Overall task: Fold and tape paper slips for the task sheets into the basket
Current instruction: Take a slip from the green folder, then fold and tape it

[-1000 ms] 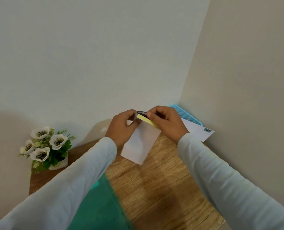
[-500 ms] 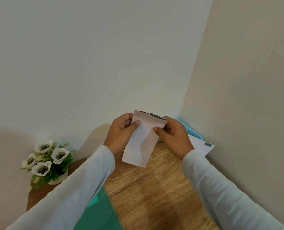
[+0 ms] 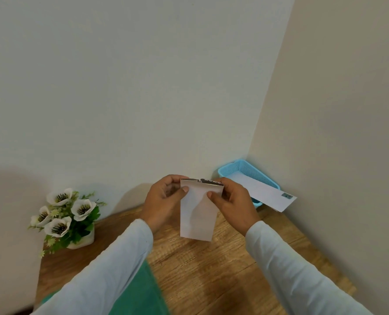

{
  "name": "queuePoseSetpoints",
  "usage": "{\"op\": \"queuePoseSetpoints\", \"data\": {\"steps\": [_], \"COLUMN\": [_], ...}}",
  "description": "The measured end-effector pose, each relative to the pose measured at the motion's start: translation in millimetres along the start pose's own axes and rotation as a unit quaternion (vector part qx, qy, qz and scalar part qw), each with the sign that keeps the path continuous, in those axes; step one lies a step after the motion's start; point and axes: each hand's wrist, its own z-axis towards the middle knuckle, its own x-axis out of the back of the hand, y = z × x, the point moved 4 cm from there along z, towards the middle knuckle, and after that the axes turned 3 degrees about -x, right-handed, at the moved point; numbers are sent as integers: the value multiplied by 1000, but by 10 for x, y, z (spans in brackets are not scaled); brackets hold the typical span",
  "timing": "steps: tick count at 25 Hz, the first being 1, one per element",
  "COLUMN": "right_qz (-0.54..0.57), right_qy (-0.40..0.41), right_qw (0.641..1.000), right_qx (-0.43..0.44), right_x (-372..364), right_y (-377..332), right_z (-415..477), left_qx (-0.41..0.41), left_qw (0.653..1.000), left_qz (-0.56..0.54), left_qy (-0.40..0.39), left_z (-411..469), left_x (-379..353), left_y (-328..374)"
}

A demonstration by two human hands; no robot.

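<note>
I hold a folded white paper slip (image 3: 198, 214) upright above the wooden table, with a dark printed strip along its top edge. My left hand (image 3: 164, 201) pinches its upper left corner with the thumb in front. My right hand (image 3: 233, 201) pinches the upper right corner the same way. The light blue basket (image 3: 248, 169) stands in the far right corner against the walls, and a long white folded slip (image 3: 264, 193) lies across it, sticking out over its right rim.
A small white pot of white artificial flowers (image 3: 63, 217) stands at the table's far left. A green mat (image 3: 139, 292) lies on the near left part of the wooden table (image 3: 223, 269). Walls close in the back and the right side.
The yellow strip my right hand pressed at the slip's top a second ago is out of sight. The slip now hangs straight between both hands, and the view has tilted so the basket shows more.
</note>
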Motion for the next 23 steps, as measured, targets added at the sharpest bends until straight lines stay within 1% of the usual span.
{"op": "queuePoseSetpoints", "data": {"steps": [4,10,12,16,20,23], "right_qz": [28,58,44,-38,-69,-72], "right_qy": [19,90,83,36,39,27], "right_qw": [999,992,993,993,990,992], "right_qx": [28,63,75,108,118,103], "right_x": [36,107,106,61,58,46], "right_y": [-101,-210,-212,-214,-223,-217], "right_z": [18,-19,-21,-47,-39,-33], "left_qx": [-23,-55,-59,-77,-96,-98], "left_qw": [1000,998,998,996,991,986], "left_qz": [12,33,33,30,94,130], "left_qy": [5,9,11,11,-5,-24], "left_z": [28,42,30,-1,-14,-23], "left_x": [-18,-50,-51,-64,-58,-57], "left_y": [135,236,229,256,209,169]}}
